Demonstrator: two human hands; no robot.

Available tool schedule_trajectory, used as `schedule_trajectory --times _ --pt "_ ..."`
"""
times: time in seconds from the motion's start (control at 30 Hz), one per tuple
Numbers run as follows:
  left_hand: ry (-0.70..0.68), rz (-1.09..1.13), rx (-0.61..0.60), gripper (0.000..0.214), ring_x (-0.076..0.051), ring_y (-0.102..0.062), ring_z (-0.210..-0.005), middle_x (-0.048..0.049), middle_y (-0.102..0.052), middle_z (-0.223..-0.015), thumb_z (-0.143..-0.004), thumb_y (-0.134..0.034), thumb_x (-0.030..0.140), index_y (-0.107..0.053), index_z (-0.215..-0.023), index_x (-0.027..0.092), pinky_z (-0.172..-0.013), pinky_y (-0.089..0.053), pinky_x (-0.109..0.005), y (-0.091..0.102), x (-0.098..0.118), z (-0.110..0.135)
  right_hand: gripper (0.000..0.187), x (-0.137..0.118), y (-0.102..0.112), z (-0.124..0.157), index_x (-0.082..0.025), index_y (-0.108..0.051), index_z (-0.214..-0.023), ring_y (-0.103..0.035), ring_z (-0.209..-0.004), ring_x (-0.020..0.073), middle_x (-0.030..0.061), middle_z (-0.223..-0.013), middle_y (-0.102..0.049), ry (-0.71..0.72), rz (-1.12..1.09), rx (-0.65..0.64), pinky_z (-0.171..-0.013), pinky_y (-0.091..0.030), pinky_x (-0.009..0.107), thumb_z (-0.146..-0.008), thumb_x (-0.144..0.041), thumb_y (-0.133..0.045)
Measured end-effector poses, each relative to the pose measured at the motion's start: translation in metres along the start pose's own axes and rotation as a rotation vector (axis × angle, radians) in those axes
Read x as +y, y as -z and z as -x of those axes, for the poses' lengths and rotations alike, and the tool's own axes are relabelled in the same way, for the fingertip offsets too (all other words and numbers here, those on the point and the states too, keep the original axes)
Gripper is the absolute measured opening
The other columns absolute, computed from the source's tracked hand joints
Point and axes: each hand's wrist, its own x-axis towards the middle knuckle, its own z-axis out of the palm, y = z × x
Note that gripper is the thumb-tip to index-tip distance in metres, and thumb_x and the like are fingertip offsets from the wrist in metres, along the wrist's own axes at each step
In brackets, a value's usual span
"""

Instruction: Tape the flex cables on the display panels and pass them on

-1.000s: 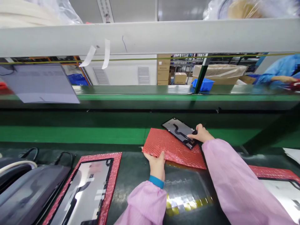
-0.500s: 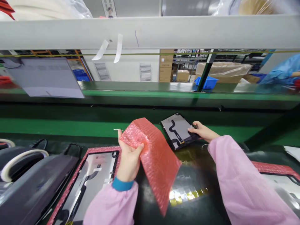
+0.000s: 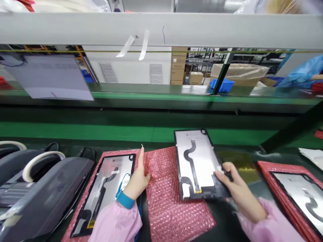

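Bubble wrap [image 3: 171,215], red, lies on the dark bench [image 3: 225,218]; at its left edge is the person's left hand [image 3: 137,183], forefinger straight and thumb spread, while the right hand [image 3: 234,185] pinches a screen panel [image 3: 203,161] by the right edge near its lower corner, over the wrap. Beyond runs a green strip [image 3: 121,134]; farther off stand stacked cardboard boxes [image 3: 178,69]

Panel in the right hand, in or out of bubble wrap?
Out: the right hand holds the panel uncovered, the bubble wrap lying beneath it.
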Motion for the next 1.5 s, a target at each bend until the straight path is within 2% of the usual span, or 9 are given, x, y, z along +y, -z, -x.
schedule_trajectory --times 0.13,0.3,0.5,0.73,1.0,1.1,1.23,1.37,1.5 --pt "0.035 -0.077 -0.038 0.095 -0.028 -0.062 -0.126 -0.0223 -0.042 -0.157 -0.075 -0.059 0.009 -0.019 -0.161 0.018 -0.105 -0.048 -0.041 0.01 -0.001 -0.003 0.05 0.038 -0.038 0.026 -0.03 -0.031 -0.088 -0.037 -0.034 0.0067 -0.0126 -0.064 -0.041 0.018 0.037 -0.178 -0.028 -0.032 0.017 -0.085 -0.062 -0.07" --pt "0.048 -0.163 0.025 0.087 -0.025 -0.067 -0.109 -0.0217 -0.048 -0.15 -0.088 -0.05 0.016 -0.005 -0.162 0.02 -0.105 -0.047 -0.05 0.03 0.014 0.006 0.034 0.06 -0.074 0.033 -0.028 -0.04 -0.084 -0.053 -0.065 0.015 -0.0054 -0.075 -0.045 0.226 0.278 -0.153 -0.059 -0.051 0.027 -0.089 -0.054 -0.062" --pt "-0.188 -0.258 -0.079 0.053 -0.027 -0.053 -0.129 -0.01 -0.055 -0.137 -0.101 -0.047 0.027 -0.037 -0.152 0.035 -0.11 -0.044 -0.049 0.034 0.045 0.068 0.027 0.054 -0.067 0.042 -0.028 -0.044 -0.084 -0.064 -0.093 0.0304 0.0112 -0.115 -0.066 0.43 0.669 0.002 -0.077 -0.051 0.044 -0.088 -0.045 -0.064" --pt "0.14 0.275 -0.341 0.031 -0.021 -0.057 -0.095 -0.0083 -0.05 -0.125 -0.1 -0.051 0.046 -0.066 -0.124 0.035 -0.091 -0.051 -0.038 0.001 0.042 0.125 0.031 0.028 -0.039 0.051 -0.028 -0.036 -0.081 -0.067 -0.072 0.0187 0.0035 -0.091 -0.075 0.431 0.324 -0.089 -0.068 -0.052 0.031 -0.097 -0.038 -0.061" --pt "0.335 0.566 -0.417 0.027 -0.016 -0.05 -0.083 -0.0038 -0.047 -0.122 -0.093 -0.064 0.049 -0.071 -0.114 0.035 -0.078 -0.045 -0.033 -0.01 0.041 0.132 0.05 -0.004 -0.084 0.052 -0.026 -0.038 -0.076 -0.068 -0.083 0.0203 0.0061 -0.099 -0.079 0.223 0.186 -0.438 -0.077 -0.051 0.034 -0.077 -0.041 -0.086" --pt "0.456 0.703 -0.402 0.033 -0.021 -0.052 -0.098 -0.0053 -0.055 -0.121 -0.089 -0.068 0.044 -0.072 -0.121 0.034 -0.082 -0.045 -0.034 -0.009 0.042 0.14 0.055 -0.011 -0.099 0.043 -0.026 -0.033 -0.072 -0.063 -0.066 0.0167 0.0027 -0.078 -0.078 0.159 0.151 -0.492 -0.067 -0.048 0.031 -0.077 -0.042 -0.085" --pt "0.667 0.946 -0.246 0.047 -0.025 -0.057 -0.107 -0.0099 -0.063 -0.127 -0.082 -0.073 0.046 -0.071 -0.126 0.03 -0.081 -0.049 -0.035 0.001 0.039 0.142 0.059 -0.014 -0.111 0.021 -0.026 -0.03 -0.074 -0.06 -0.064 0.0136 0.0003 -0.081 -0.073 0.07 0.0 -0.481 -0.059 -0.045 0.027 -0.076 -0.049 -0.084" --pt "0.631 0.825 -0.027 0.04 -0.022 -0.06 -0.109 -0.0065 -0.069 -0.12 -0.085 -0.075 0.047 -0.071 -0.121 0.032 -0.09 -0.051 -0.032 0.02 0.038 0.134 0.065 0.0 -0.125 -0.006 -0.026 -0.032 -0.073 -0.061 -0.065 0.0138 -0.0019 -0.078 -0.069 -0.032 0.113 -0.575 -0.062 -0.046 0.028 -0.064 -0.055 -0.089" --pt "0.505 0.63 0.034 0.032 -0.019 -0.065 -0.102 -0.0043 -0.071 -0.114 -0.09 -0.071 0.047 -0.069 -0.117 0.032 -0.093 -0.053 -0.028 0.036 0.037 0.126 0.052 0.021 -0.141 -0.02 -0.026 -0.036 -0.074 -0.065 -0.074 0.0184 -0.0027 -0.077 -0.067 0.0 0.324 -0.665 -0.069 -0.047 0.032 -0.07 -0.048 -0.083"
